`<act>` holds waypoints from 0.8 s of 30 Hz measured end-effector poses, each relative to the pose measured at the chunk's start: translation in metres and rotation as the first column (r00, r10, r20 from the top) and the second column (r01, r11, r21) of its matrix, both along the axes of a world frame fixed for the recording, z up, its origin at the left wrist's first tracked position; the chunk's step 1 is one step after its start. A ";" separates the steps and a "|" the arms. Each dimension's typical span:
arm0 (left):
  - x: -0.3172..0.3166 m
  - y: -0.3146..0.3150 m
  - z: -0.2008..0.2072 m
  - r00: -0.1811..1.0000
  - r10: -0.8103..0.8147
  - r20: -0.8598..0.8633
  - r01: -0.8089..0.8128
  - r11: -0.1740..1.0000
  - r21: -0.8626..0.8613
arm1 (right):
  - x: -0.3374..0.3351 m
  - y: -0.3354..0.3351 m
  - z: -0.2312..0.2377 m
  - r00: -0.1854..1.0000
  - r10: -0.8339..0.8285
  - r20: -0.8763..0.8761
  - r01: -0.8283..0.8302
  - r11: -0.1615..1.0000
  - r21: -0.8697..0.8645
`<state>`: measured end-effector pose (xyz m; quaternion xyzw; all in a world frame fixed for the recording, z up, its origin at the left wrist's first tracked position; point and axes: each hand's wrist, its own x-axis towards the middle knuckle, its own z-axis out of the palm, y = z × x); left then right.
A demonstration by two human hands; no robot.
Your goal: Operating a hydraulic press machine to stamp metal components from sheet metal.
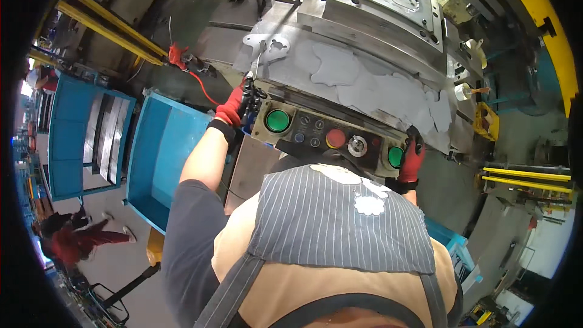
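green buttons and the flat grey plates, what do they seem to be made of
Green buttons: probably plastic, judging by the smooth, evenly coloured faces. Flat grey plates: likely sheet metal with a dull finish; thin, cleanly cut outlines suggest it, but which metal can't be told.

From where I watch, I can read no words or numbers in the head view. On the control panel (310, 131), small pale marks show at the little round buttons (319, 124), too tiny for me to make out. The white cloud shape (369, 205) on the striped cloth (316, 225) looks to me like a picture rather than lettering.
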<state>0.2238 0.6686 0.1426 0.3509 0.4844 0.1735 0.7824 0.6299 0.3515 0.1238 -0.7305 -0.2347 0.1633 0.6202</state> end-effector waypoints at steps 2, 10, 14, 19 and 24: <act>-0.006 0.012 0.002 0.997 -0.038 -0.070 0.041 0.998 0.054 | 0.002 -0.002 -0.005 1.000 -0.010 -0.016 0.010 1.000 0.001; -0.002 0.032 -0.001 0.387 0.109 -0.915 0.812 0.430 0.395 | -0.023 0.012 -0.003 0.995 -0.045 0.091 0.045 0.999 0.000; -0.041 0.048 -0.094 0.651 0.161 -0.742 0.563 0.554 0.614 | -0.046 0.032 0.034 0.980 0.028 0.195 -0.016 0.998 -0.064; -0.023 0.030 -0.018 0.652 0.247 0.717 0.135 0.892 -0.431 | -0.029 0.009 0.014 0.995 -0.022 0.097 0.030 0.996 -0.082; -0.011 0.006 -0.002 0.780 0.175 0.601 0.012 0.956 -0.294 | -0.004 -0.004 -0.025 0.987 -0.143 0.076 0.143 0.990 0.001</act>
